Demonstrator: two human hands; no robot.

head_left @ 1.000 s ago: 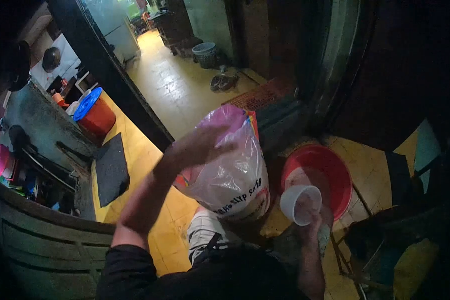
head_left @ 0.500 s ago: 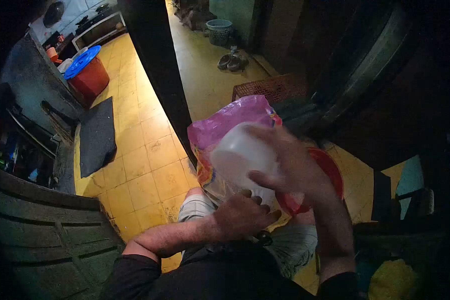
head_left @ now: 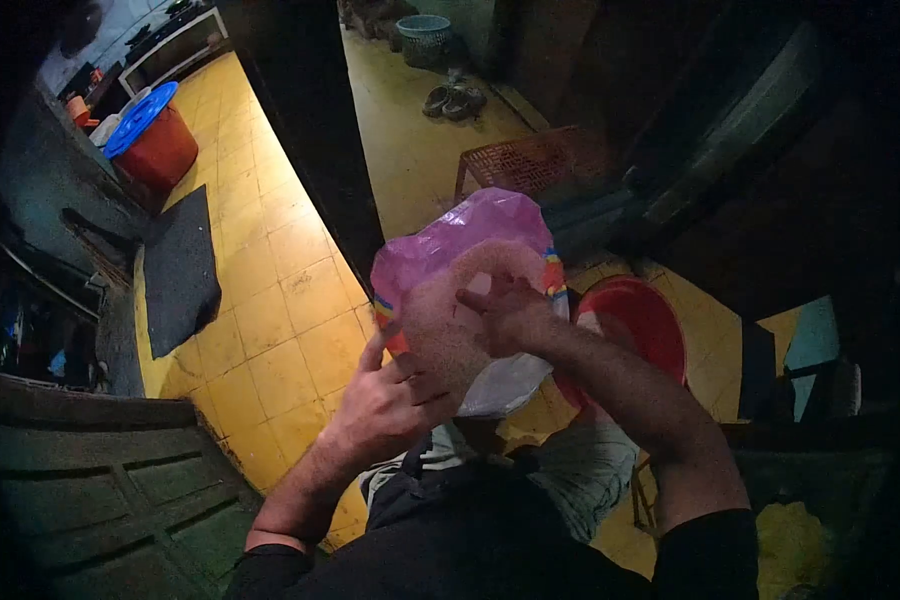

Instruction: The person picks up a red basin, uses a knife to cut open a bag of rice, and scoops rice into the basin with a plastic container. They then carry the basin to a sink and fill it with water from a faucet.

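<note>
A plastic bag (head_left: 470, 235), pink at the top with a coloured printed edge, stands in front of me above my lap. My left hand (head_left: 390, 400) grips its lower left side, thumb and fingers pressed into the plastic. On the bag's front my right hand (head_left: 510, 315) has its fingers curled on the plastic, over a rounded bulge of pale grainy filling. A red basin (head_left: 645, 320) sits on the floor just right of the bag, partly behind my right forearm. No white cup is in sight.
Yellow tiled floor (head_left: 270, 310) lies to the left with a dark mat (head_left: 180, 270) and a red bucket with a blue lid (head_left: 145, 140). A dark door post (head_left: 315, 150) rises ahead. Beyond are a red crate (head_left: 525, 160), sandals (head_left: 455, 98) and a basket (head_left: 425, 28).
The white cup in my right hand has gone out of sight. My right hand moved onto the bag's front. My left hand came off the bag's top and shifted to its lower left side.
</note>
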